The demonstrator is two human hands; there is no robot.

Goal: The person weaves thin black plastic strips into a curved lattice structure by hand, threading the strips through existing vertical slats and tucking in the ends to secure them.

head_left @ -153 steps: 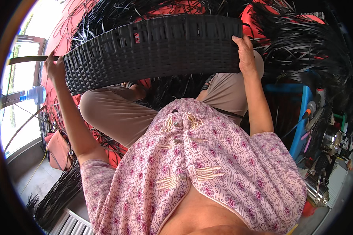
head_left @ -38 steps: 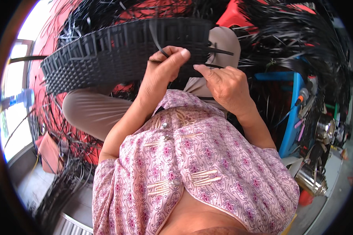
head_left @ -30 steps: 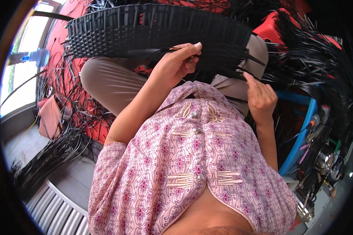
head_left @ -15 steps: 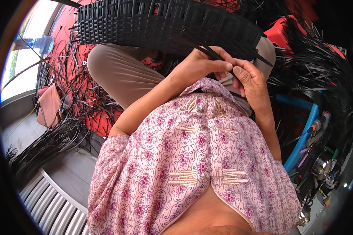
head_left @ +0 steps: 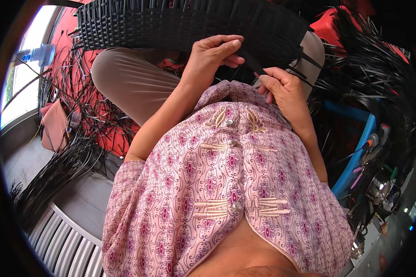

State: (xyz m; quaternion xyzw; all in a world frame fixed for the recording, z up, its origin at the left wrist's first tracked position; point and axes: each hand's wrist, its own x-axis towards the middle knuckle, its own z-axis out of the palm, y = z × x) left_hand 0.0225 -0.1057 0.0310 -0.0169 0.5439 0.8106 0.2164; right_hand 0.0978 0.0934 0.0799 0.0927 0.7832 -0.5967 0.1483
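A long curved piece of black wickerwork [head_left: 138, 28] lies across my lap, its loose strip ends sticking out at the right. My left hand [head_left: 212, 56] is closed in a pinch just in front of its lower edge. From those fingertips a flat black strip [head_left: 251, 61] slants down to the right. My right hand [head_left: 284, 88] pinches the strip's lower end between thumb and fingers. Dark strip against dark weave makes it hard to see where the strip joins the wickerwork, if it does.
Loose black strips [head_left: 372, 78] pile up at the right beside a red plastic stool-like object [head_left: 326, 30]. A blue crate [head_left: 356, 159] holding tools stands by my right arm. At the left are a pink bag [head_left: 56, 125], strip bundles [head_left: 62, 173] and a metal slatted seat [head_left: 62, 244].
My hands have moved apart: the left went up and to the left, the right slightly down and left. More of the black strip now shows between them. The wickerwork shifted slightly left and up.
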